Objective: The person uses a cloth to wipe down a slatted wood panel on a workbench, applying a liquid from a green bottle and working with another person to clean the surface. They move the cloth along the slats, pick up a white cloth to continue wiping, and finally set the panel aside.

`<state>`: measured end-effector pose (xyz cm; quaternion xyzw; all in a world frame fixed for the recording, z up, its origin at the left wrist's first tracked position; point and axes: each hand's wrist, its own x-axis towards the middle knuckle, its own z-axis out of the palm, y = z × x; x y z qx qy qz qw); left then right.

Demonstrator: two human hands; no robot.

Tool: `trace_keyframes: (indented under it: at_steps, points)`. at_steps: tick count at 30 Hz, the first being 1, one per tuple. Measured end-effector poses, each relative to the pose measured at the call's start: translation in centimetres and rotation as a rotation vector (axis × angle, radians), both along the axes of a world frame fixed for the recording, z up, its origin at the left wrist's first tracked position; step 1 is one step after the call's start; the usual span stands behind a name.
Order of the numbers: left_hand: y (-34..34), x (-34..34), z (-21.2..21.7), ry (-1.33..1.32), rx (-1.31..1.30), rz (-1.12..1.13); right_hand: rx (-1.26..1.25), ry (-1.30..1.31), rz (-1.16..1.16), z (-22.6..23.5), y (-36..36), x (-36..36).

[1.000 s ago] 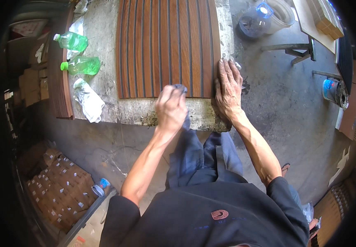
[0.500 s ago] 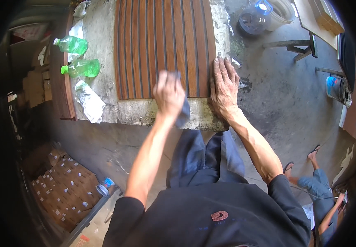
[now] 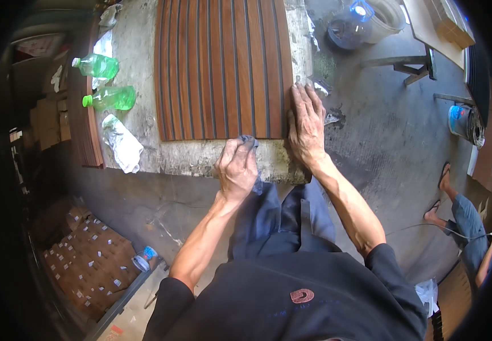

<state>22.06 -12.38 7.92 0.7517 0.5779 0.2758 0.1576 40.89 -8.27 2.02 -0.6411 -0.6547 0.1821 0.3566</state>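
Observation:
A slatted brown wooden panel [image 3: 217, 74] with dark grooves lies flat on a stained pale workbench [image 3: 189, 158]. My left hand [image 3: 237, 167] is closed round a dark grey-blue rag [image 3: 248, 142] at the panel's near edge. Part of the cloth hangs down beside the wrist, over the bench's front. Against the panel's right edge, near its corner, rests my right hand [image 3: 306, 128]. Its fingers are stretched out and point away from me, with nothing held in them.
Two bottles of green liquid, one farther [image 3: 99, 66] and one nearer [image 3: 112, 98], lie at the bench's left beside a white cloth [image 3: 122, 145]. On the floor at far right stands a large clear water jug [image 3: 348, 31]. A co-worker's leg [image 3: 469, 219] shows at lower right.
My left hand has drawn the rag toward me, from on top of the slats to the panel's near edge. My right hand stays nearly in place. The co-worker has shifted position.

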Motion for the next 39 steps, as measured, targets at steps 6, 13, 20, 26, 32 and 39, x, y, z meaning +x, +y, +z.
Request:
trace_keyframes:
  at_steps: [6,13,20,26,32,39]
  points:
    - [9.6,5.0,-4.8,0.103,0.130,-0.048,-0.003,0.009,-0.011,0.1,-0.2,-0.7]
    - [16.1,7.0,-4.1,0.096,0.110,0.011,-0.010,0.119,-0.015,-0.3,-0.4,0.2]
    - [7.2,5.2,-1.9,0.044,0.056,0.014,0.042,0.265,-0.040,-0.6,-0.4,0.4]
    - [15.5,6.5,-3.1,-0.025,0.046,0.010,0.077,0.312,-0.070,-0.9,-0.1,0.2]
    - [5.3,6.6,-2.0,-0.070,0.053,-0.121,0.082,0.188,-0.078,-1.5,-0.6,0.4]
    - [24.6,9.9,-2.6,0.104,0.078,0.007,0.103,0.140,-0.032,-0.7,-0.2,-0.9]
